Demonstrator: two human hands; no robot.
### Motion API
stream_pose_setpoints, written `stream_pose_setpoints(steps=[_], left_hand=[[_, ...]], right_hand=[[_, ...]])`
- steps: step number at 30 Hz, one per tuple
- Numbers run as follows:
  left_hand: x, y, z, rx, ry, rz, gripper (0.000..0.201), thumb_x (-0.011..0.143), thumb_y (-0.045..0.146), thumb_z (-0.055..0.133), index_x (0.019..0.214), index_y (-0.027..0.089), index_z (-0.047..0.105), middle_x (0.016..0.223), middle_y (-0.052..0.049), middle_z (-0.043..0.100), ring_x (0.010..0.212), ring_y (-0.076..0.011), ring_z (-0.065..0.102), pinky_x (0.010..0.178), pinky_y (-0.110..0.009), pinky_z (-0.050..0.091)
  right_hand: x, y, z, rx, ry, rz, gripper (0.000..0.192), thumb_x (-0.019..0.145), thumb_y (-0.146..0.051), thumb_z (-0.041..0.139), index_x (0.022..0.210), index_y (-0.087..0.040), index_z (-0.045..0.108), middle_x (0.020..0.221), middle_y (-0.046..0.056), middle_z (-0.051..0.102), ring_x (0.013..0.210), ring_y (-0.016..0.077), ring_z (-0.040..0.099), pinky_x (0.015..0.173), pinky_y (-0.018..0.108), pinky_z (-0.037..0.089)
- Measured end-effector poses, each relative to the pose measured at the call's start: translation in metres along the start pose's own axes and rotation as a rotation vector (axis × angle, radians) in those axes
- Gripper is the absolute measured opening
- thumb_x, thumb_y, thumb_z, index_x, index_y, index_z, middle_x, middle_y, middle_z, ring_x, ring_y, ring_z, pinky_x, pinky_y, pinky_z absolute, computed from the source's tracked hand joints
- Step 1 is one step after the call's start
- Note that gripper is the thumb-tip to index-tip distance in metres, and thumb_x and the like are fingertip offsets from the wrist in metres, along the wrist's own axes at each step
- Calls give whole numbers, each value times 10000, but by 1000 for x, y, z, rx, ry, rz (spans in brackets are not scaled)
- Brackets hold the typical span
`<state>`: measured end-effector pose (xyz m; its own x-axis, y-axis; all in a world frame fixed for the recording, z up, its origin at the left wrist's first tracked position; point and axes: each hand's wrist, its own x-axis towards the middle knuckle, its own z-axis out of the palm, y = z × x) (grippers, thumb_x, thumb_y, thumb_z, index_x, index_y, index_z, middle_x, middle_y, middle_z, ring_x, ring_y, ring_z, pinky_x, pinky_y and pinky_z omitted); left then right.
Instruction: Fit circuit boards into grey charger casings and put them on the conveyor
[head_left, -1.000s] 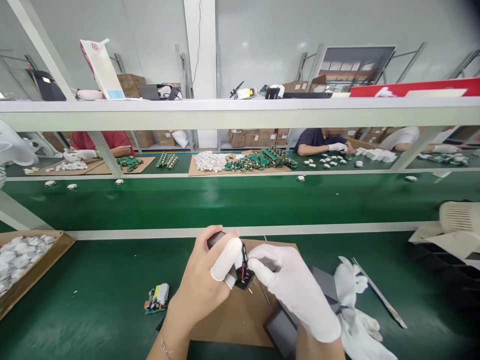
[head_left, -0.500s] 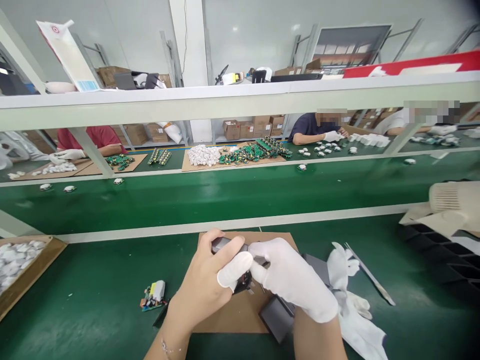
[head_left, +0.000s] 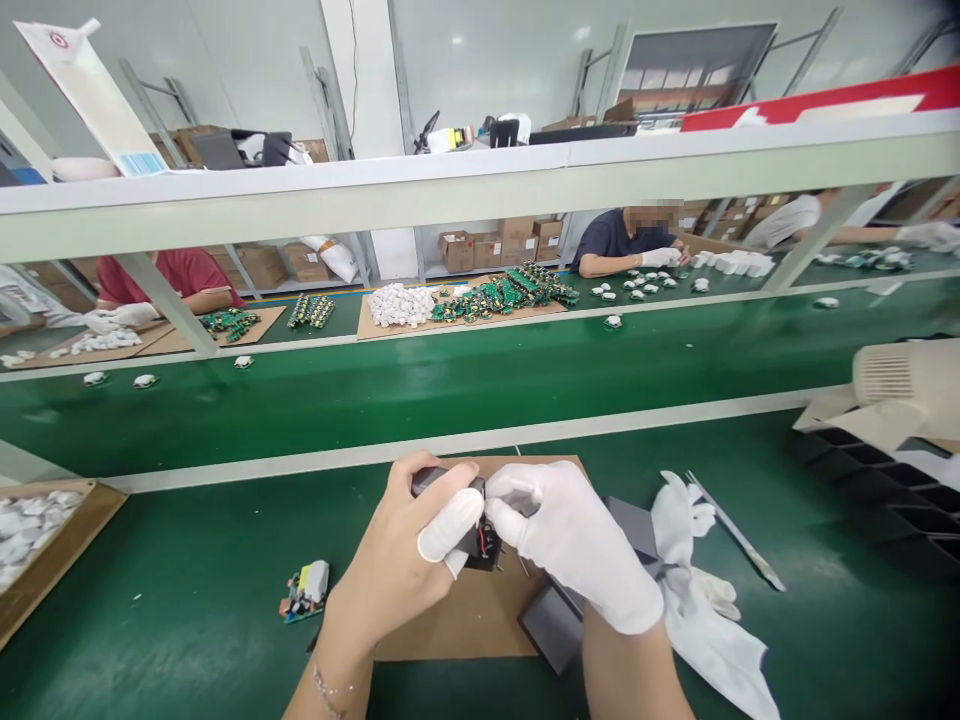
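My left hand (head_left: 405, 540), bare except for a white cover on the thumb, is wrapped round a dark plastic housing (head_left: 487, 552). The housing's open end faces right, and a bit of red wire shows inside. White-gloved, my right hand (head_left: 574, 540) has its thumb and forefinger pinched together at that end. What sits between those fingertips is hidden. Under both hands lies a brown cardboard sheet (head_left: 465, 625). More dark plastic casings (head_left: 555, 625) rest beneath my right wrist. Left of my left wrist lies a small circuit board with components (head_left: 305, 592).
White gloves (head_left: 675, 580) and metal tweezers (head_left: 735, 530) lie to the right. Black trays (head_left: 877, 500) and a beige machine (head_left: 885, 385) stand at far right. A box of white parts (head_left: 67, 560) is at left. Beyond the green belt (head_left: 420, 385), co-workers handle boards.
The housing has turned slightly in my left hand, so its open end and red wire show more. My right fingertips have moved a little to the left along its edge.
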<state>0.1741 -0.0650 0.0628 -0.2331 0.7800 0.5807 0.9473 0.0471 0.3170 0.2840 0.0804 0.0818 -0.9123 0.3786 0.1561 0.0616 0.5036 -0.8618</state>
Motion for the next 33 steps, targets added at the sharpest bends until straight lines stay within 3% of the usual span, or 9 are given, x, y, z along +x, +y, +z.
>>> stream_pose_setpoints(steps=[3, 8, 12, 15, 19, 24, 29, 33], left_hand=[[0, 0, -2, -18, -36, 7, 620, 690, -31, 436, 1248, 234, 380, 1159, -104, 347, 1108, -249, 413, 860, -347, 507], [0, -1, -6, -66, -137, -24, 613, 701, -31, 464, 1241, 250, 382, 1139, -92, 400, 1145, -256, 396, 840, -323, 512], [2, -2, -9, -137, -161, -61, 660, 691, -45, 474, 1260, 275, 375, 1165, -79, 393, 1077, -217, 455, 822, -299, 520], [3, -6, -9, -211, -129, -75, 679, 693, -47, 484, 1271, 292, 371, 1171, -71, 403, 1069, -208, 476, 827, -303, 528], [3, -9, -8, -205, -77, -69, 646, 723, -19, 512, 1269, 296, 371, 1172, -76, 429, 1086, -228, 471, 859, -356, 524], [1, -9, -5, -145, -72, -29, 628, 734, -6, 516, 1276, 288, 395, 1214, -104, 401, 1175, -264, 437, 868, -367, 529], [-5, -10, -4, -150, -34, -2, 655, 722, 5, 520, 1294, 304, 413, 1266, -99, 343, 1192, -260, 452, 917, -379, 523], [-8, -11, -4, -109, 12, 15, 683, 712, -18, 482, 1308, 308, 418, 1299, -86, 323, 1206, -241, 445, 957, -372, 502]], right_hand=[[-1, -1, 0, 20, 38, -14, 178, 764, -164, 487, 588, -180, 472, 524, -61, 457, 489, 65, 372, 445, 187, 282], [-3, -2, 2, 52, 68, 0, 134, 754, -149, 491, 635, -189, 537, 574, -62, 541, 522, 72, 448, 476, 182, 330], [1, -1, 2, 70, 80, -14, 125, 772, -156, 496, 696, -196, 586, 633, -53, 592, 571, 86, 501, 529, 190, 380], [3, 0, 0, 93, 25, -40, 143, 808, -154, 473, 744, -196, 593, 693, -43, 605, 647, 98, 525, 607, 201, 412], [3, -2, -2, 159, -142, -56, 156, 826, -127, 454, 853, -205, 586, 774, -40, 615, 723, 105, 565, 677, 207, 438], [5, -2, 1, 77, -144, -96, 87, 779, -154, 554, 853, -196, 538, 757, -39, 586, 666, 106, 527, 615, 215, 417], [12, -3, 9, 433, -268, -130, 281, 769, -191, 558, 1048, -207, 527, 921, 19, 596, 825, 163, 571, 721, 278, 483], [13, -10, 23, 604, -203, -87, 356, 759, -224, 556, 1113, -264, 545, 946, 54, 605, 860, 200, 565, 695, 286, 502]])
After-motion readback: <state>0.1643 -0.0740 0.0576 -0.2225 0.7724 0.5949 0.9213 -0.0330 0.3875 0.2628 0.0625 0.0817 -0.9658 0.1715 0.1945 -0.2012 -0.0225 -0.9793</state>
